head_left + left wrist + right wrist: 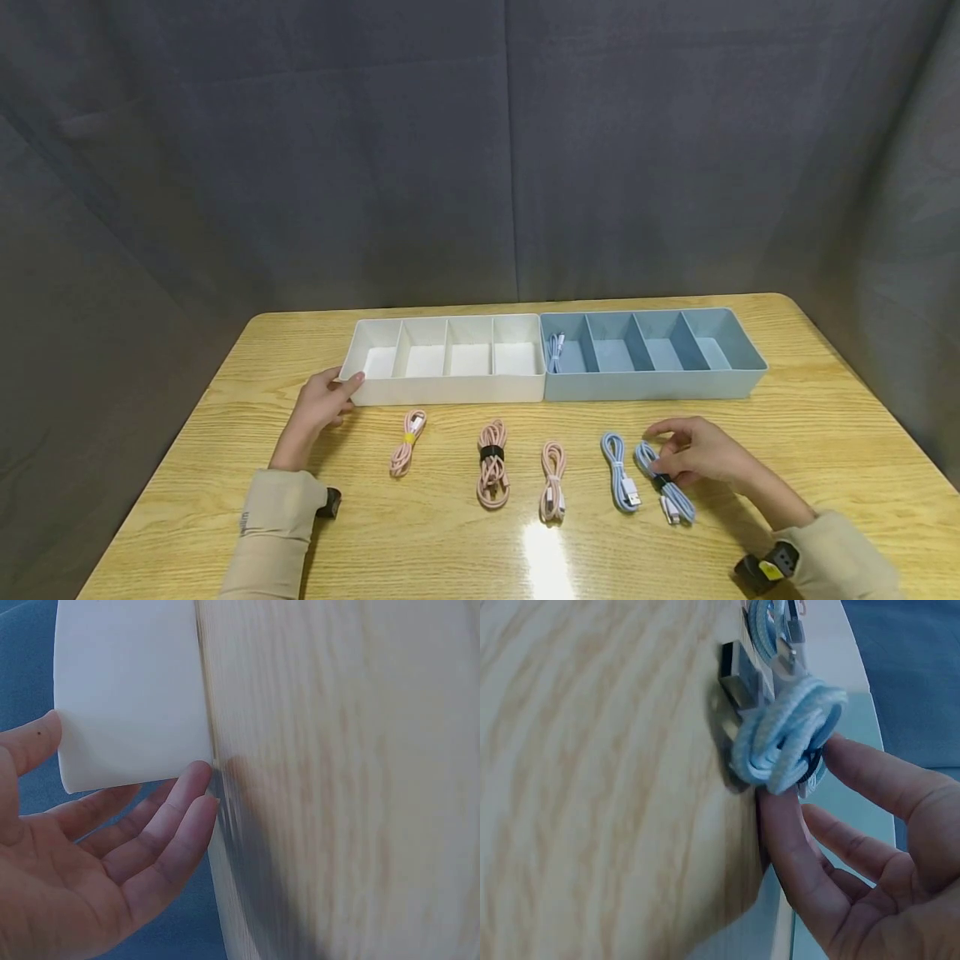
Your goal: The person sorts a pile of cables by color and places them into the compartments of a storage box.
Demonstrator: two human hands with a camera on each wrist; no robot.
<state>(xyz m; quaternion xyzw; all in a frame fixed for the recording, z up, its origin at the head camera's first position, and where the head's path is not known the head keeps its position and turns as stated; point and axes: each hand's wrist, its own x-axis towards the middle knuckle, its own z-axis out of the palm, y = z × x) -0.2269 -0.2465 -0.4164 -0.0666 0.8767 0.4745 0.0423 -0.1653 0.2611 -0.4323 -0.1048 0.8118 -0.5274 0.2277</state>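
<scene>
Pinching the right blue cable at its black tie, the right hand has thumb and finger together on it, near right on the table. It should handle light, soft and bendy, best held at that waist. The left hand grips the white box by its left end. Counted: three blue cables, one inside the blue box, far left compartment; three pink cables; two boxes.
</scene>
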